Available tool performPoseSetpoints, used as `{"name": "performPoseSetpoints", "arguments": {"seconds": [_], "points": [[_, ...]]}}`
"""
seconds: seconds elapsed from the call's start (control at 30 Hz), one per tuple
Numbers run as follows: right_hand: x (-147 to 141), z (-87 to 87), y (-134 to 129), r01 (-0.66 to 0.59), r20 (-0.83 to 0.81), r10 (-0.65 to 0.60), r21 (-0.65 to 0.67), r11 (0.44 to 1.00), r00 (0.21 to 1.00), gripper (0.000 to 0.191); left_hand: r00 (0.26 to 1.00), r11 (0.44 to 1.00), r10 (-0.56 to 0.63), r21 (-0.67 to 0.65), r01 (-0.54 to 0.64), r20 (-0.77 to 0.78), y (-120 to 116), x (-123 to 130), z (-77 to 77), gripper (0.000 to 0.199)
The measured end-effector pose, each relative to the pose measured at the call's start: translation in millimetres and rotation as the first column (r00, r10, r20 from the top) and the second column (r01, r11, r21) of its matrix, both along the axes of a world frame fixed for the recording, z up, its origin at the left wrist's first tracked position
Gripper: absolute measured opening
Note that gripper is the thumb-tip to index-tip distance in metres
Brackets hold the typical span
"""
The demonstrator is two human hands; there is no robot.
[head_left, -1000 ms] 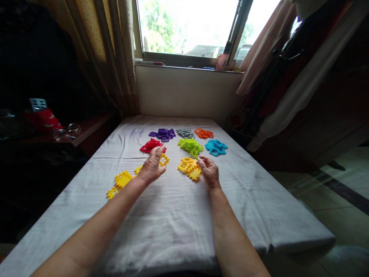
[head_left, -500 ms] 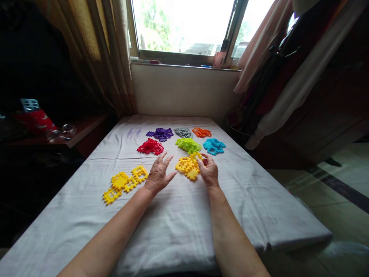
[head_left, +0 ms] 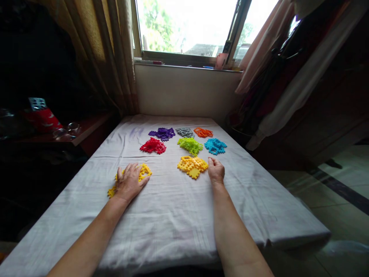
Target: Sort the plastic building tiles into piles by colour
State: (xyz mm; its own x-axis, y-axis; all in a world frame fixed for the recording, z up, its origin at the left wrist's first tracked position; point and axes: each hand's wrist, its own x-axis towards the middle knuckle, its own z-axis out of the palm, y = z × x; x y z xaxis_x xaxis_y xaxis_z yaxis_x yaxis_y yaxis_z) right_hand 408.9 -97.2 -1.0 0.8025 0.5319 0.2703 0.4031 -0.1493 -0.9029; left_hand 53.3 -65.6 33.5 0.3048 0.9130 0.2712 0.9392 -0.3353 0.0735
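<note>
Lying apparently under the left hand (head_left: 129, 181): yellow pieces (head_left: 145, 172).

Bare forearms (head_left: 93, 231), bare hands (head_left: 128, 182)

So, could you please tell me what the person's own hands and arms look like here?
The left hand and right hand are bare, without gloves. No sleeve shows on the left forearm or right forearm, and no watch or bracelet at either wrist. Whether there are rings, I cannot tell.
</note>
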Motion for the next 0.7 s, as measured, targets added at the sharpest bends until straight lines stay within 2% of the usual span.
{"name": "performPoseSetpoints", "arguments": {"seconds": [0.1,0.17,0.2,0.27,0.33,0.4,0.47,0.53,0.6,0.7], "points": [[-1,5.0,-3,0.041,0.011,-0.041,0.032,0.999,0.999,0.038,0.997,0.993,-0.062,0.104,0.057,0.046,0,2,-1.9,0.046],[-9,11.5,-6,0.020,0.043,-0.023,0.073,0.997,0.999,0.038,0.986,0.979,-0.147,0.152,0.134,0.077,1,7,-1.4,0.048],[-15,15.0,-7,-0.031,0.046,0.026,0.095,0.995,0.999,0.037,0.976,0.970,-0.198,0.164,0.182,0.090,1,12,-1.0,0.048],[-31,21.2,-9,-0.229,0.012,0.229,0.126,0.965,0.973,0.038,0.948,0.944,-0.297,0.184,0.274,0.114,1,26,-0.4,0.051],[-49,25.1,-11,-0.468,-0.043,0.477,0.140,0.873,0.878,0.040,0.920,0.915,-0.372,0.214,0.341,0.125,0,44,-1.3,0.056],[-65,26.0,-12,-0.632,-0.075,0.645,0.142,0.762,0.761,0.044,0.901,0.893,-0.413,0.251,0.374,0.128,-3,64,-4.2,0.064],[-77,24.8,-12,-0.711,-0.069,0.723,0.138,0.690,0.688,0.042,0.889,0.878,-0.437,0.280,0.389,0.136,-7,80,-8.9,0.070],[-82,23.1,-12,-0.747,-0.047,0.758,0.135,0.651,0.651,0.037,0.877,0.869,-0.457,0.287,0.404,0.148,-11,91,-14.0,0.073],[-81,22.6,-12,-0.741,-0.032,0.751,0.138,0.657,0.659,0.031,0.865,0.865,-0.473,0.274,0.421,0.166,-13,94,-17.8,0.073],[-65,25.0,-12,-0.626,-0.047,0.640,0.161,0.763,0.767,0.030,0.865,0.877,-0.462,0.247,0.413,0.195,-10,84,-16.9,0.068]]}}
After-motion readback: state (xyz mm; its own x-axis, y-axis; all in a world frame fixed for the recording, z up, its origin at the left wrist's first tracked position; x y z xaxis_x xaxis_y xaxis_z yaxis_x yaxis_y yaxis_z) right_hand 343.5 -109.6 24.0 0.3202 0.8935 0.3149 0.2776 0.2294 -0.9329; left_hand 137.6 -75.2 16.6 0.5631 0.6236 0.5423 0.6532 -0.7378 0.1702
